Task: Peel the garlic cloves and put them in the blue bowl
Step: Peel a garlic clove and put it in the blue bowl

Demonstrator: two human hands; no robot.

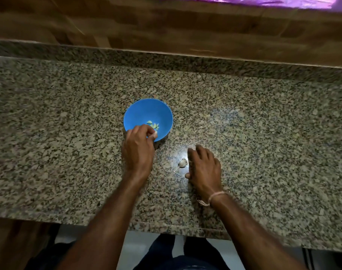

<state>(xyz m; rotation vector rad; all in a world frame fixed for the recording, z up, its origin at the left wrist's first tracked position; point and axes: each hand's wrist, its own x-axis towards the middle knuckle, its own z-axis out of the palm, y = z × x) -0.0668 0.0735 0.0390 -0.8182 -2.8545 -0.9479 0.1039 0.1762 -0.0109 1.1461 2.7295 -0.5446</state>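
A blue bowl [148, 112] stands on the speckled granite counter [68, 133], with several pale peeled garlic cloves [153, 125] at its bottom. My left hand [139, 149] hovers over the bowl's near rim, its fingers curled above the cloves; whether it holds anything is hidden. A small garlic bulb remnant with a stalk [182, 163] lies on the counter just right of the bowl. My right hand [203, 168] rests on the counter beside that bulb, fingers spread and relaxed, its index finger next to the bulb.
A wooden wall panel [166, 30] runs behind the counter, with a purple strip [263, 0] at the top. The counter's front edge [166, 228] is near my body, and the floor shows below it.
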